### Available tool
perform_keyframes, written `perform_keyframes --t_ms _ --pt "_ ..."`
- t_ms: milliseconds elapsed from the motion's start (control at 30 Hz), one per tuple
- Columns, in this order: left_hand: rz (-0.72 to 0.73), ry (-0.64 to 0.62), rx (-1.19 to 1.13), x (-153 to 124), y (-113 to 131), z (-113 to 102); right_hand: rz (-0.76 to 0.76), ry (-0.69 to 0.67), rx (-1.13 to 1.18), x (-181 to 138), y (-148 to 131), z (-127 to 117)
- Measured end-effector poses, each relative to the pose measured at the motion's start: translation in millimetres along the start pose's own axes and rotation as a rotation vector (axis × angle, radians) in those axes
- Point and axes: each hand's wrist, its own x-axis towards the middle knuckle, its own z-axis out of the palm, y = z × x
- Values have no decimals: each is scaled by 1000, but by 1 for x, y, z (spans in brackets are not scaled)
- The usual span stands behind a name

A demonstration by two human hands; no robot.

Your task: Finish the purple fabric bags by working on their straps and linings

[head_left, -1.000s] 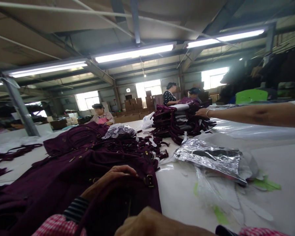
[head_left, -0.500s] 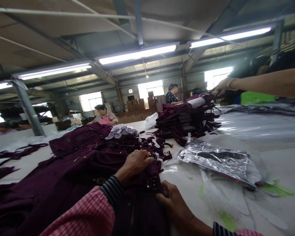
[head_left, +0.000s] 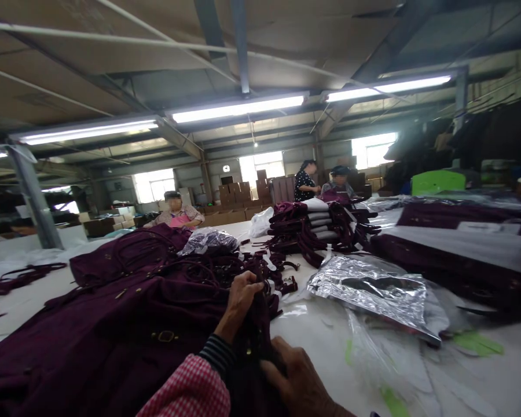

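A heap of dark purple garments (head_left: pixel 113 313) with brass buckles covers the left of the white table (head_left: pixel 321 336). My left hand (head_left: pixel 241 296) is closed on a fold of the top purple garment near its buckled straps. My right hand (head_left: pixel 296 377) sits low at the bottom edge, fingers curled into the same dark cloth. A tangle of purple belts (head_left: pixel 269 272) lies just beyond my left hand.
A silver foil bag (head_left: pixel 369 288) and clear plastic bags lie to the right. A folded stack of purple garments (head_left: pixel 319 223) stands further back, another garment (head_left: pixel 460 243) at far right. Three people (head_left: pixel 176 209) work at the far tables among cardboard boxes.
A co-worker's arm that reached over the far stack from the right has gone; a purple garment now lies at far right. My left hand has bunched the cloth and my right hand moved closer.
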Motion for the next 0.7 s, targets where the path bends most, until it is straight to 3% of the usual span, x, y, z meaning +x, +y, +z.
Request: perform_keyframes --t_ms 133,267,467,567,700 --pt "41 -76 -350 2 -2 -9 8 109 150 28 -8 -33" --pt "49 -133 -495 0 2 -9 -52 302 207 79 -12 -57" --pt "73 -106 -454 0 12 -1 -129 285 238 137 -8 -55" --pt "83 -52 -392 0 17 -2 -165 272 184 143 -12 -48" --pt "85 -24 -370 -5 15 -10 -123 333 -100 138 -29 -48"
